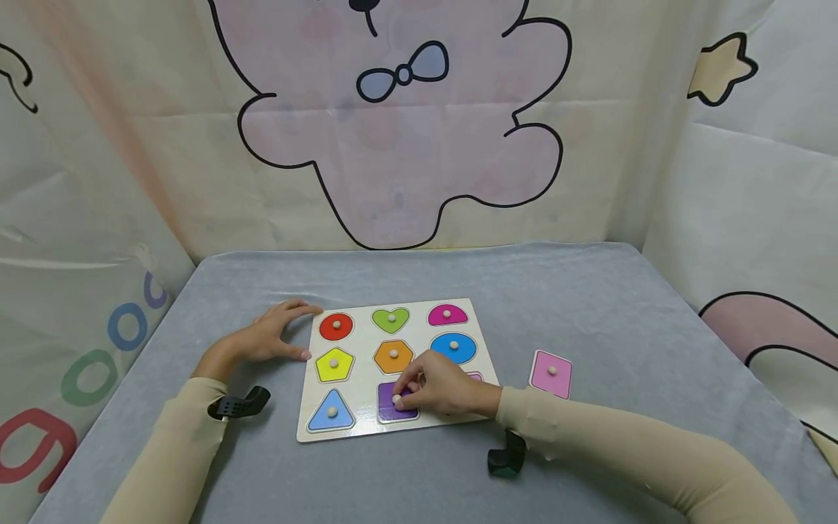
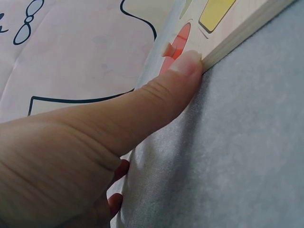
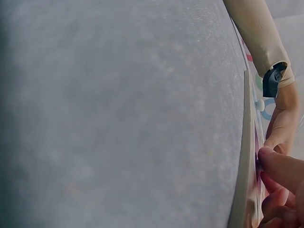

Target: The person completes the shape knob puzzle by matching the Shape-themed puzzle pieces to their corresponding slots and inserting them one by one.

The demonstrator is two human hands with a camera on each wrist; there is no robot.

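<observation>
A wooden knob puzzle board (image 1: 366, 429) lies on the table, holding coloured shapes with small knobs. Over its front row, my right hand (image 1: 445, 383) pinches the pale knob of the purple square puzzle piece (image 1: 388, 412) between thumb and fingers. That piece sits at its place in the board. My left hand (image 1: 268, 335) is spread at the board's left side, fingertips by the far corner and thumb (image 2: 183, 71) against the edge, close to the red circle piece (image 1: 336, 332). Right of the board lies a loose pink puzzle piece (image 1: 546, 382) with a knob.
A grey cloth (image 1: 262, 466) covers the table. Beside the purple piece is a blue triangle piece (image 1: 325, 420); an orange hexagon piece (image 1: 385, 364) lies behind it. My right hand partly hides a pink-edged spot in the front row. Printed fabric walls (image 1: 589, 145) enclose the table.
</observation>
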